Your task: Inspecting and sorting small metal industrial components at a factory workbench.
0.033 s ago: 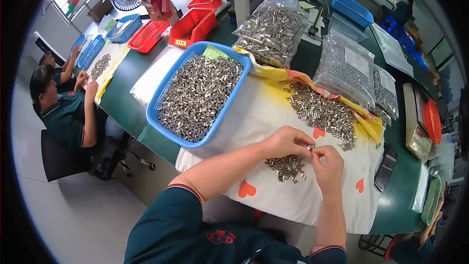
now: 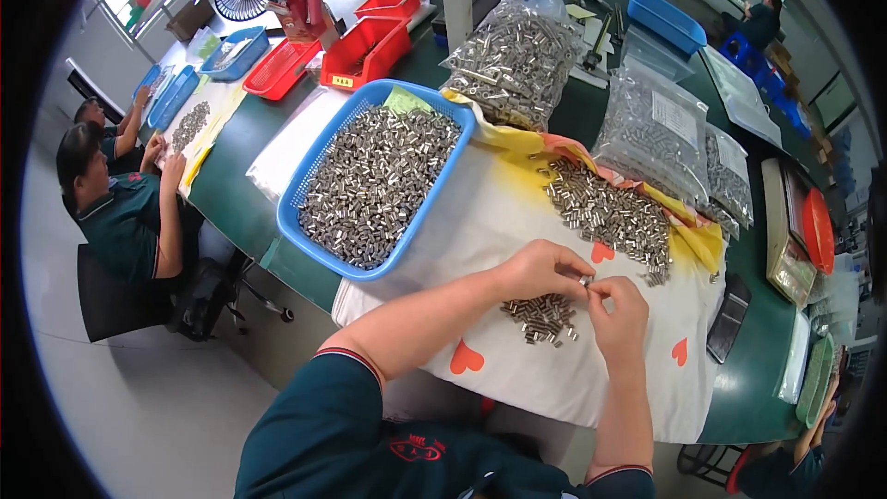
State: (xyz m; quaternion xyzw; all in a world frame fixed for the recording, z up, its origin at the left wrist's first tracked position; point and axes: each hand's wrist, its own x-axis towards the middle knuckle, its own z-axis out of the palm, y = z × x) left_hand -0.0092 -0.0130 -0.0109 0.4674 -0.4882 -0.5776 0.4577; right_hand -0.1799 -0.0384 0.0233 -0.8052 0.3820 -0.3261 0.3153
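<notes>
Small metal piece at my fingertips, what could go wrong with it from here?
The small metal piece could slip from the left hand or right hand and get lost in the near pile beside them. Either hand might also brush that loose pile, scattering it across the cloth.

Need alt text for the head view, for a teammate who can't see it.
The person's left hand and right hand meet at a small metal piece, beside a small pile on white cloth; a larger metal pile lies beyond, and a blue basket of metal pieces stands to the left.
</notes>
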